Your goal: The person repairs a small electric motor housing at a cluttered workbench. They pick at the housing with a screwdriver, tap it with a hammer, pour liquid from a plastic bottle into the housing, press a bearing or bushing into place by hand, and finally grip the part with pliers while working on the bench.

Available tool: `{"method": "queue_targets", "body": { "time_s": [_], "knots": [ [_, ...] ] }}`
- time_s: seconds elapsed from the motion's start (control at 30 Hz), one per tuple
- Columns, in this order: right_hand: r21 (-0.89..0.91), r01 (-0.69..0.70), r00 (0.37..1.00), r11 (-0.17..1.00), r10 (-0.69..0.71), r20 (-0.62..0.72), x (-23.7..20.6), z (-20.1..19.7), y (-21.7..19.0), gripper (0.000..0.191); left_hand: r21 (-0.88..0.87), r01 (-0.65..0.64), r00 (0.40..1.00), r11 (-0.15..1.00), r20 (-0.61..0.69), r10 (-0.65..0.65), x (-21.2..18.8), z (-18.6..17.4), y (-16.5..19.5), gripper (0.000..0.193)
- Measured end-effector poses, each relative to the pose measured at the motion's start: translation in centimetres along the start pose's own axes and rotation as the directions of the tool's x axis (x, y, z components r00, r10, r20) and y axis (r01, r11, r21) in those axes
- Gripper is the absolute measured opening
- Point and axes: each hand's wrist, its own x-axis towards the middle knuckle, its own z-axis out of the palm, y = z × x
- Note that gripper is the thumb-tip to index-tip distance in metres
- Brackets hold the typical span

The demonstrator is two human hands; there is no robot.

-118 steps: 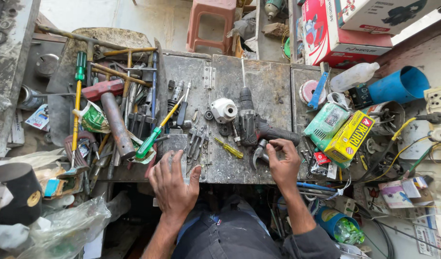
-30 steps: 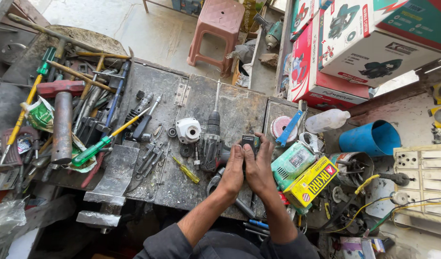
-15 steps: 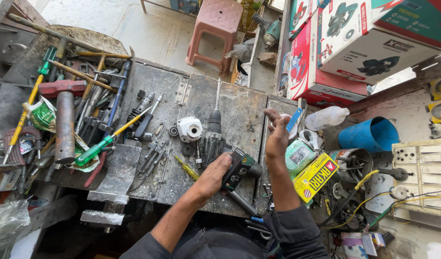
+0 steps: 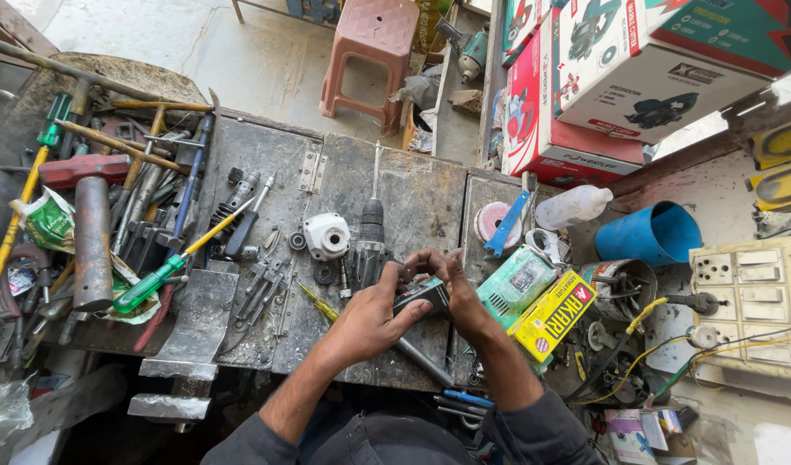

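Dark metal bench [image 4: 412, 185], and at its near edge the 2 hands close on 1 small black part [image 4: 423, 295]: left hand [image 4: 374, 317] grips beneath, right hand [image 4: 454, 284] pinches above. The white housing [image 4: 326, 235] and screws (scattered left) lie loose, so reassembly seems unfinished.

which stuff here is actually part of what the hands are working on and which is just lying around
In hand:
left hand
right hand
dark tool body held between them
drill front end beside it

Lying about:
white gear housing
green-handled screwdriver
yellow box
blue cup
pink stool
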Motion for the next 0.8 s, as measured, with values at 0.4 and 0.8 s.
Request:
{"method": "queue_targets", "body": {
  "time_s": [0.4, 0.8],
  "knots": [
    [-0.225, 0.012, 1.000, 0.974, -0.009, 0.016, -1.3, -0.2, -2.4, 0.047, -0.016, -0.090, 0.988, 0.996, -0.125, 0.087, -0.5, -2.3, -1.1, 0.066],
    [-0.905, 0.048, 0.770, 0.422, -0.593, -0.236, 7.8, -9.9, -11.7, 0.050, 0.028, -0.162, 0.777, 0.986, -0.612, 0.145, -1.4, -2.5, -1.3, 0.058]
  ]
}}
